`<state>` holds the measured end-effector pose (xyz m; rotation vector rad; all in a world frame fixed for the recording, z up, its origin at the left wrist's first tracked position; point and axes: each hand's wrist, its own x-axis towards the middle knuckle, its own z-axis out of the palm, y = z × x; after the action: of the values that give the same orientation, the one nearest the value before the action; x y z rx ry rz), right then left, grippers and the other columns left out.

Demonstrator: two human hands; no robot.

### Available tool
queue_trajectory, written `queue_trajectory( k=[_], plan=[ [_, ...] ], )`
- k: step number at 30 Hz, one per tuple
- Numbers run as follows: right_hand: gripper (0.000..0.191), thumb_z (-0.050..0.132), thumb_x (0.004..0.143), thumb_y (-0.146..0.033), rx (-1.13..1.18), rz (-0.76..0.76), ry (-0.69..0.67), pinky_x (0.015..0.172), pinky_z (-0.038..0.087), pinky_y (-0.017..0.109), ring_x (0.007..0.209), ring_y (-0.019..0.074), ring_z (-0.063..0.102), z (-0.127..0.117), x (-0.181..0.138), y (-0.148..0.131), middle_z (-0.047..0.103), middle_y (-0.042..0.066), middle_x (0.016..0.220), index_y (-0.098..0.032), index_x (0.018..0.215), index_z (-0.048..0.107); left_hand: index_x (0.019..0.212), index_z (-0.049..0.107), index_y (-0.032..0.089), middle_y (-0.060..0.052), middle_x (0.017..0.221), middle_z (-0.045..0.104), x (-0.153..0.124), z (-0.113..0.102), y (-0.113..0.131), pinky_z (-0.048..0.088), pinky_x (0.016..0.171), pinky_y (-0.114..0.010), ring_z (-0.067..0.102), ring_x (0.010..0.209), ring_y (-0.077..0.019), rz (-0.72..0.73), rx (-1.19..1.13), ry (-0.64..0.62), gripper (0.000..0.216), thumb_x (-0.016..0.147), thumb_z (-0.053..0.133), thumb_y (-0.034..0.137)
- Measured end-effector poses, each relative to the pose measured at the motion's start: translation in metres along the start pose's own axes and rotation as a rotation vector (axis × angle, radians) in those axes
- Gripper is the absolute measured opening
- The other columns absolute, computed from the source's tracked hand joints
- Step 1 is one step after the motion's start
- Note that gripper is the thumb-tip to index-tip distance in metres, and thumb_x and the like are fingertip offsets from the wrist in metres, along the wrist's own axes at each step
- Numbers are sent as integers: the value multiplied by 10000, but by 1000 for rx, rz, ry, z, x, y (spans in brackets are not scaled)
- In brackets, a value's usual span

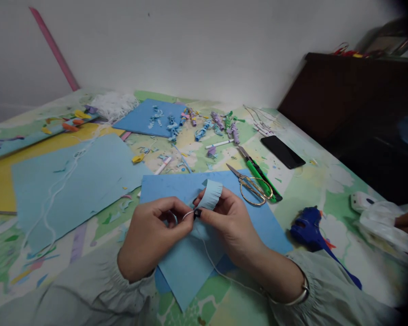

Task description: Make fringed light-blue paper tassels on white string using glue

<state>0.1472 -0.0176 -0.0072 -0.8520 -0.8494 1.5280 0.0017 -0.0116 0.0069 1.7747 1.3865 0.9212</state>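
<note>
My left hand pinches a thin white string between thumb and fingertips. Close against it, my right hand is closed on a curled light-blue paper strip with a fringed edge, its thumb pressed where the string meets the paper. The string's tail hangs down and runs toward the right wrist. Beneath both hands lie a light-blue sheet and a darker blue sheet. Gold-handled scissors rest at the right edge of the blue sheet.
Beside the scissors is a green utility knife, with a black phone beyond. A blue glue gun lies at right. Small fringed paper rolls and a white yarn heap sit at the back. Left is a large light-blue sheet.
</note>
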Motion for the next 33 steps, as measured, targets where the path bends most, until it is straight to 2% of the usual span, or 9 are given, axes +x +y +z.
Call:
queue_trajectory(
  k=[11, 15, 22, 33],
  plan=[
    [234, 666, 591, -85, -13, -32, 31, 694, 436, 243, 692, 105, 555, 1, 0, 2, 612, -19, 740, -176, 797, 602, 597, 646, 177, 25, 533, 622, -1, 2, 4, 406, 468, -190, 524, 492, -102, 31, 35, 3, 110, 677, 581, 214],
    [285, 660, 589, -82, -23, -28, 36, 682, 429, 242, 703, 108, 551, 1, 0, 3, 602, -24, 763, -189, 844, 593, 603, 650, 177, 22, 543, 628, -1, 3, 4, 411, 474, -189, 532, 502, -104, 45, 46, -8, 106, 676, 580, 211],
    [345, 655, 571, -72, 12, -30, 31, 652, 422, 237, 692, 108, 542, 1, -1, 3, 594, -23, 768, -194, 882, 571, 596, 647, 172, 18, 530, 623, 0, 3, 5, 404, 464, -190, 525, 490, -104, 23, 43, -19, 113, 673, 576, 215],
    [301, 616, 624, -79, 74, -34, -12, 693, 415, 249, 741, 122, 547, -2, -2, 3, 608, 0, 816, -185, 903, 578, 599, 632, 172, 11, 557, 620, 1, 2, 1, 409, 484, -210, 528, 515, -115, -64, -24, -46, 115, 672, 582, 246]
  ],
)
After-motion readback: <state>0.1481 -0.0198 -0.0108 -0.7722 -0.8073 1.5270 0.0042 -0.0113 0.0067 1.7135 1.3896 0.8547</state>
